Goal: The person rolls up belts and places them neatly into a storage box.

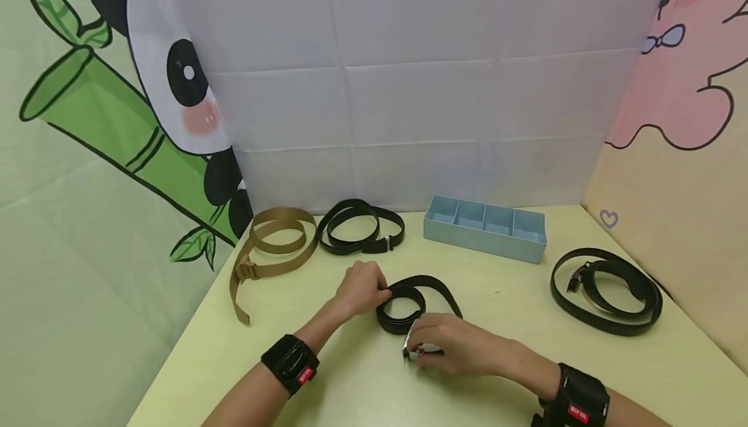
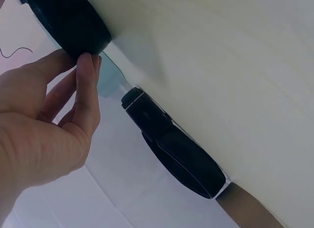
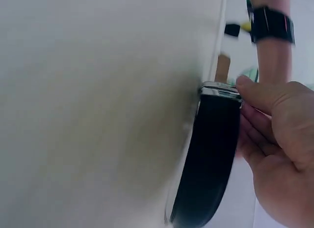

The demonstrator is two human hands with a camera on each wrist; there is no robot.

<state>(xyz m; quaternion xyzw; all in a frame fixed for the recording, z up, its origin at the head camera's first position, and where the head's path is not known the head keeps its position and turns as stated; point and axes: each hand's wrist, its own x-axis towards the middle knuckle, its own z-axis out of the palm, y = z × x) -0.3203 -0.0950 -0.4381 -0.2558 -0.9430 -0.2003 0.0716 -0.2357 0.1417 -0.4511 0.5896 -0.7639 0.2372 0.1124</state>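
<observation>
A black belt (image 1: 397, 326) stands on its edge on the table in front of me, part coiled into a ring, part in a wide loop. At the ring's left side, my left hand (image 1: 363, 287) pinches the strap. In the left wrist view, the thumb and fingertips of that hand (image 2: 59, 115) meet at the belt's edge (image 2: 73, 26). My right hand (image 1: 452, 344) holds the belt's silver buckle (image 1: 411, 350) low over the near side of the coil. The right wrist view shows the thumb and fingers at the metal buckle (image 3: 221, 90).
Behind the hands lie a tan webbing belt (image 1: 286, 267) and another coiled black belt (image 1: 388, 216). A blue box (image 1: 485, 237) with several compartments stands at the back right. A third black belt (image 1: 613, 328) lies coiled near the table's right edge. Cloth-covered walls border the table.
</observation>
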